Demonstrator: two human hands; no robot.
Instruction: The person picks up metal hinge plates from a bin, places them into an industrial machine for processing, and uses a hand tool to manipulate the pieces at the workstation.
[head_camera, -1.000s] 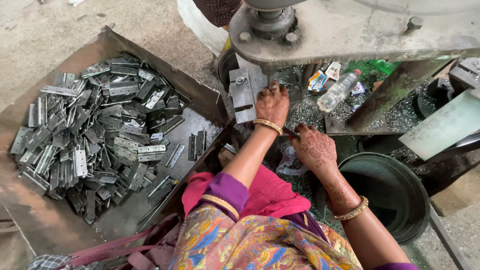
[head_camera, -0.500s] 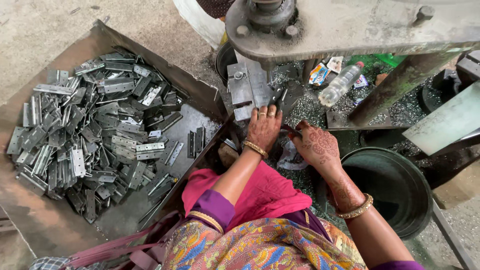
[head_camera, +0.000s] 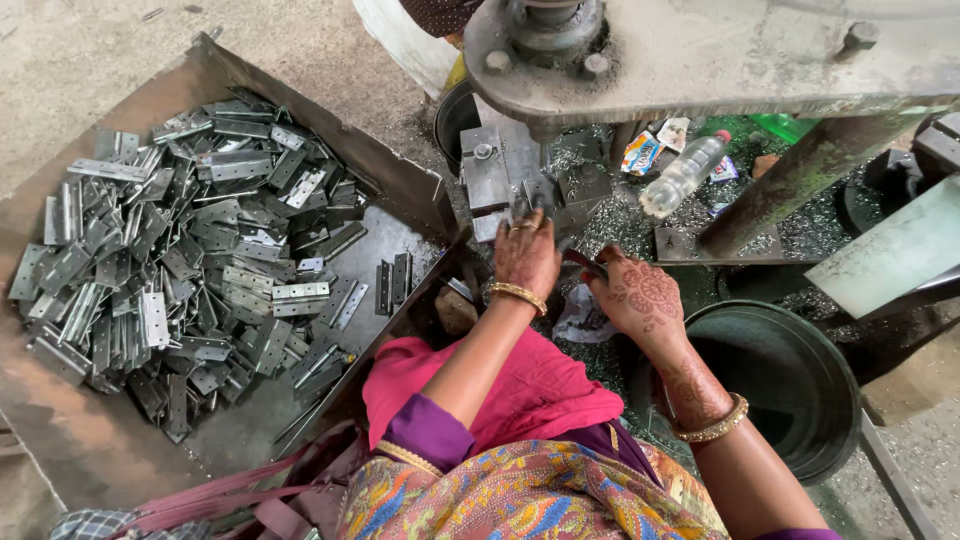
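Filling the left half of the frame, a rusty metal tray (head_camera: 80, 440) holds a heap of grey hinge plates (head_camera: 190, 250); a plastic bottle (head_camera: 683, 175) lies upper right, a dark round tub (head_camera: 790, 390) lower right. Overhanging at top, the press (head_camera: 700, 50) shades the die block (head_camera: 500, 175). Left hand (head_camera: 525, 255) reaches there, fingers curled on something hidden; right hand (head_camera: 640, 295) pinches a thin dark rod (head_camera: 583, 262) running lower right to upper left

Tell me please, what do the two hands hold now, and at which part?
The left hand rests its fingertips on a metal piece at the press bed; a firm grip cannot be told. The right hand pinches a thin dark tool by its near end.
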